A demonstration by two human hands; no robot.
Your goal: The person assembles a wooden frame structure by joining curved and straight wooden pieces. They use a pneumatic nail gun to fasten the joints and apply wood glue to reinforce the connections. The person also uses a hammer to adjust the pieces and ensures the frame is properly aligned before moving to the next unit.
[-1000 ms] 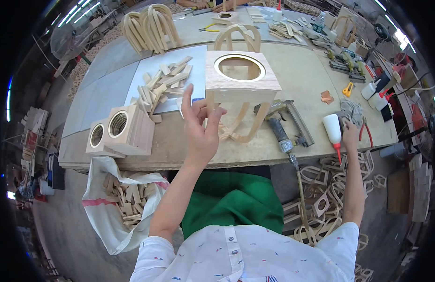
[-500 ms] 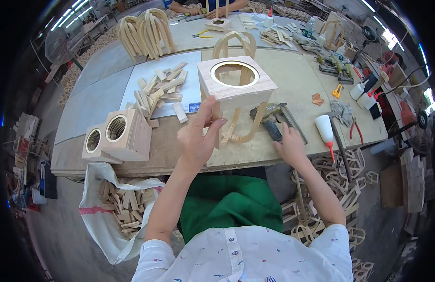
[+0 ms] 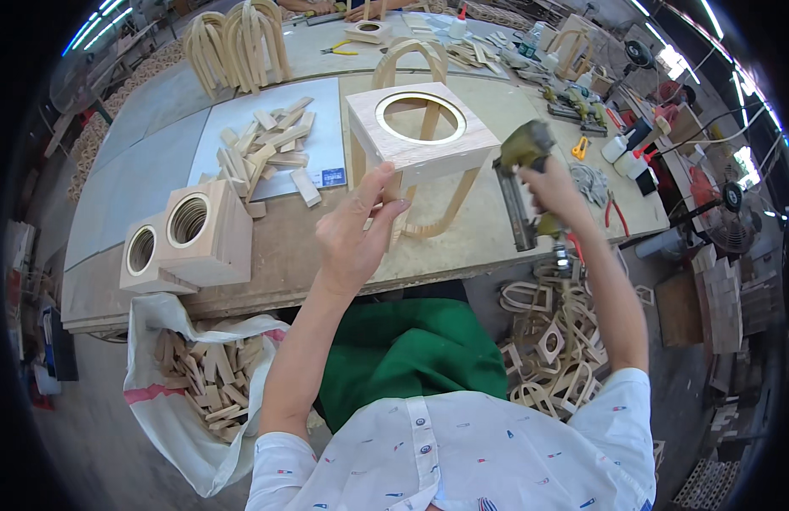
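A wooden frame (image 3: 473, 140) stands on the table in front of me, its square block on top with a round, pale-ringed hole. Bent wooden loops (image 3: 454, 213) carry the block as legs. My left hand (image 3: 352, 228) pinches the frame just under the block's near left corner, thumb and fingers closed on the wood. To the right of the frame, my right hand (image 3: 558, 189) grips a green and black nail gun (image 3: 524, 149), lifted off the table. Its long magazine slants down toward me, and the gun is slightly blurred.
Square blocks (image 3: 228, 234) with round holes sit at the left, behind them loose wood strips (image 3: 271, 149). A sack (image 3: 160, 417) of offcuts stands below the table edge. Bent loops (image 3: 237, 47), pliers (image 3: 616, 213) and glue bottles (image 3: 616, 146) lie farther off. Across the table, a person's hands (image 3: 364, 10) show.
My right hand has taken hold of the nail gun and raised it from the table beside the frame. My left hand keeps its grip on the frame. The whole view has shifted slightly.
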